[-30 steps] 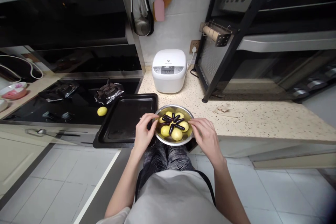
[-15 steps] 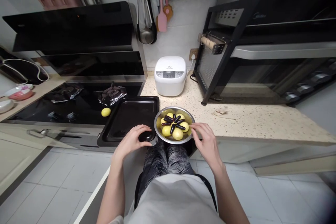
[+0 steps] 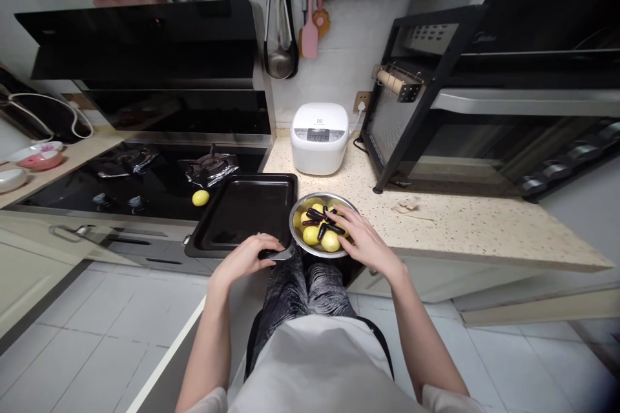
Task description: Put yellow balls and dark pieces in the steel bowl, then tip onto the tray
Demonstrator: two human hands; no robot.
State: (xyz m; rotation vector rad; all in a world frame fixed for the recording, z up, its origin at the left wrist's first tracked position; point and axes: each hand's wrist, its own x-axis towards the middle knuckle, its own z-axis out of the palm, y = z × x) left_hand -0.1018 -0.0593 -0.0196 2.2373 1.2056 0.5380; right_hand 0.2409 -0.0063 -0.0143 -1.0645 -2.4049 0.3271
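A steel bowl (image 3: 294, 232) stands at the counter's front edge. Inside it lie several lemons (image 3: 330, 241), topped with several small, long, dark purple fruits (image 3: 315, 213) that look like finger grapes. My right hand (image 3: 361, 235) reaches over the bowl's right side, fingers apart, the fingertips at the dark fruits; it covers part of the contents. To the left of the bowl is a black baking tray (image 3: 242, 213) with nothing on it. My left hand (image 3: 249, 257) has its thumb and fingers around the tray's near right corner.
One lemon (image 3: 200, 198) sits on the black gas hob (image 3: 165, 187), left of the tray. Behind the bowl stands a white rice cooker (image 3: 320, 139). A black rack (image 3: 387, 155) with an oven (image 3: 465, 142) fills the right. Bowls (image 3: 41, 158) stand far left.
My right hand has moved left from the bowl's right rim to over the fruits. My left hand stays at the tray's corner. The view has shifted slightly.
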